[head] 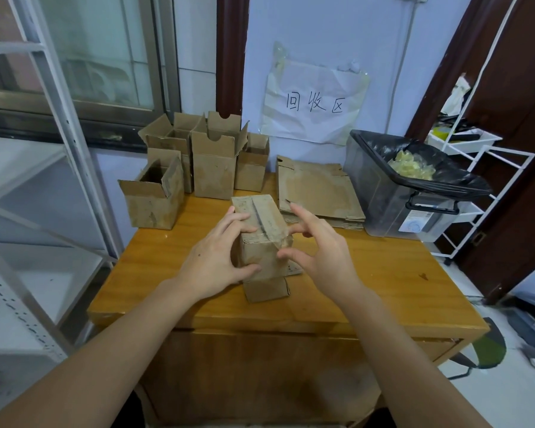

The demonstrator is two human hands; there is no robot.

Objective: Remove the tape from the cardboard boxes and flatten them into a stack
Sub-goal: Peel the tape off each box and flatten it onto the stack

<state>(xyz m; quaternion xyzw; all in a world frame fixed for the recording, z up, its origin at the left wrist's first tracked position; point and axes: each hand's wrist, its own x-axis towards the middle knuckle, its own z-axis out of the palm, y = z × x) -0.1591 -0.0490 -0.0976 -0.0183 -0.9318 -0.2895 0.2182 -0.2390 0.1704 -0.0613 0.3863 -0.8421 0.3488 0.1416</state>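
Note:
A small taped cardboard box (261,217) stands on the wooden table (368,273), its bottom flap sticking out toward me. My left hand (220,257) grips its left side, fingers over the top and thumb on the front face. My right hand (318,245) is at the box's right front corner, thumb and forefinger pinching the end of the clear tape (283,240) that runs along the top seam. A stack of flattened boxes (318,193) lies behind on the right. Several opened upright boxes (210,159) stand at the back left.
A clear bin with a black bag (414,186) holding crumpled tape sits at the table's right rear. A white wire rack (476,156) stands to the right, a white metal shelf frame (59,118) to the left. A paper sign (315,103) hangs on the wall.

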